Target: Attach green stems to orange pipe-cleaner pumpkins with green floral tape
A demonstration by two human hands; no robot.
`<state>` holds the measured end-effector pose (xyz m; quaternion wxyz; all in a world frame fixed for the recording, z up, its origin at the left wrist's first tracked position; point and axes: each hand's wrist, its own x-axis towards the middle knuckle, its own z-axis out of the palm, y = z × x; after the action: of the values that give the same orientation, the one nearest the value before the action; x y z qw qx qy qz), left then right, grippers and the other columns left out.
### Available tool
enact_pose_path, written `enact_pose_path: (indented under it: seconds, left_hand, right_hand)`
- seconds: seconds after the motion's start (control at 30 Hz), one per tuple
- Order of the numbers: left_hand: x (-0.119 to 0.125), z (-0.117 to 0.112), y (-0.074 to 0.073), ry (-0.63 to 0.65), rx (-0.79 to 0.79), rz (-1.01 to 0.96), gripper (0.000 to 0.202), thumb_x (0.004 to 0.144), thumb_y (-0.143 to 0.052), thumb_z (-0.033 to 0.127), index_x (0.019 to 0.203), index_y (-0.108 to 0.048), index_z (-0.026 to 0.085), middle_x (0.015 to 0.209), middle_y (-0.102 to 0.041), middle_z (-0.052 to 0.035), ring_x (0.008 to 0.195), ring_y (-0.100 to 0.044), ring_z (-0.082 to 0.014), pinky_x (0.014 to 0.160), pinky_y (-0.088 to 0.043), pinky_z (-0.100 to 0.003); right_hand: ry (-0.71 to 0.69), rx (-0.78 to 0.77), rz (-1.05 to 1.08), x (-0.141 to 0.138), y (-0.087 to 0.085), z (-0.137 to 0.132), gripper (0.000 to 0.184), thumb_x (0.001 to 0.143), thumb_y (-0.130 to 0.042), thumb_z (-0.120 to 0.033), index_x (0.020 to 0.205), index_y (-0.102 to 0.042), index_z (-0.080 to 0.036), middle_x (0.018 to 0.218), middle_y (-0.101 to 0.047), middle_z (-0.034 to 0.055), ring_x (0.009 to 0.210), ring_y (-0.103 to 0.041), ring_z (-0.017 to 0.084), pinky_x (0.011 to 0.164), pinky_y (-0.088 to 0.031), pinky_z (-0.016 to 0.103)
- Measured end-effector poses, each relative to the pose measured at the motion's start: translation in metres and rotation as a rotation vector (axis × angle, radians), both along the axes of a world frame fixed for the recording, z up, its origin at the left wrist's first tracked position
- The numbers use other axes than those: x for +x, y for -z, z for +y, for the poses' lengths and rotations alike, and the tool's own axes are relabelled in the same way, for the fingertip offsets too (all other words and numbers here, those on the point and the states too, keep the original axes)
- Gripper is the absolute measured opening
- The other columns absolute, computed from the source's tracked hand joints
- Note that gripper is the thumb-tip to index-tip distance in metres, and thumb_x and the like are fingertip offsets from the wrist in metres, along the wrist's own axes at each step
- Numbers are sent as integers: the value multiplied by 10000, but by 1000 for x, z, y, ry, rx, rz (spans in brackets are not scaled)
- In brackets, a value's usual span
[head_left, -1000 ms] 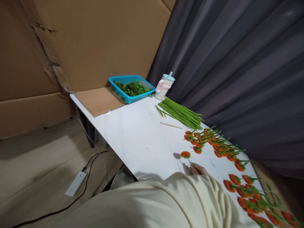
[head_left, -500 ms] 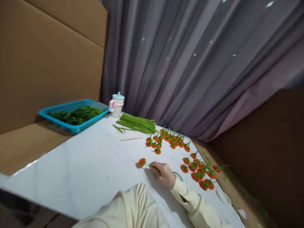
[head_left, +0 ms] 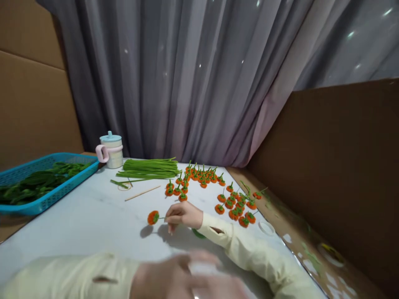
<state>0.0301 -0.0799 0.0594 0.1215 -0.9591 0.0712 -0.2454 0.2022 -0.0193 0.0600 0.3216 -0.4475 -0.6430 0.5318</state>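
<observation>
An orange flower head (head_left: pixel 153 217) with a green base points left, held a little above the white tabletop. My right hand (head_left: pixel 183 214) pinches the thin stem of this flower between thumb and fingers. Across the bottom foreground reaches my left hand (head_left: pixel 187 276), smeared by motion; its grip cannot be made out. Past my right hand several similar orange flower heads (head_left: pixel 202 176) stand in a cluster with stems up. A second cluster of orange flower heads (head_left: pixel 237 203) is at the right. Partly hidden under my right wrist is a green ring-shaped item (head_left: pixel 198 234).
Green stems (head_left: pixel 149 168) lie bundled at the back, near a thin wooden stick (head_left: pixel 142 193). A lidded cup (head_left: pixel 111 150) stands beside a blue basket (head_left: pixel 46 199) of leaves. A white ring (head_left: pixel 267 228) lies near the right edge. Cardboard walls (head_left: pixel 336 166) flank the table.
My view has turned rightward. My left hand has come into the foreground from out of view. My right hand still holds the flower, now raised off the table.
</observation>
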Motion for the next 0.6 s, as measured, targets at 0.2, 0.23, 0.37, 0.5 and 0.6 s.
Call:
enact_pose_path:
  seconds: [0.2, 0.23, 0.37, 0.5, 0.6]
  left_hand:
    - [-14, 81, -6, -243, -240, -82, 266, 864, -489, 370, 990, -546, 143, 972, -631, -95, 1082, -493, -283, 897, -339, -450]
    - [-16, 87, -4, -263, -259, -47, 262, 867, -493, 383, 961, -542, 144, 945, -632, -83, 1090, -485, -283, 906, -319, -449]
    - [-18, 96, -1, -267, -348, 54, 175, 909, -454, 313, 852, -522, 162, 832, -622, -27, 1080, -479, -240, 938, -262, -429]
    - [-16, 97, -7, -273, -449, 139, 196, 896, -476, 321, 783, -511, 164, 783, -587, -21, 954, -494, -206, 891, -294, -390]
    - [-16, 96, -11, -276, -457, 179, 195, 886, -485, 321, 786, -528, 159, 795, -572, -32, 930, -474, -209, 875, -298, -390]
  right_hand:
    - [66, -167, 254, 5, 24, -29, 399, 630, -706, -477, 728, -549, -124, 562, -605, -14, 449, -568, 101, 514, -482, 253]
    - [100, -178, 297, 3, 26, -29, 406, 621, -717, -473, 735, -554, -120, 557, -605, -11, 445, -569, 101, 504, -478, 248]
    - [206, -183, 363, -4, 35, -28, 403, 605, -738, -460, 727, -568, -116, 531, -602, -11, 415, -541, 83, 472, -449, 227]
    - [223, -151, 335, -7, 42, -30, 375, 637, -719, -451, 735, -586, -115, 509, -586, -19, 396, -510, 69, 445, -415, 210]
    - [216, -144, 324, -8, 42, -33, 368, 641, -716, -449, 742, -593, -117, 498, -575, -25, 390, -498, 66, 433, -407, 206]
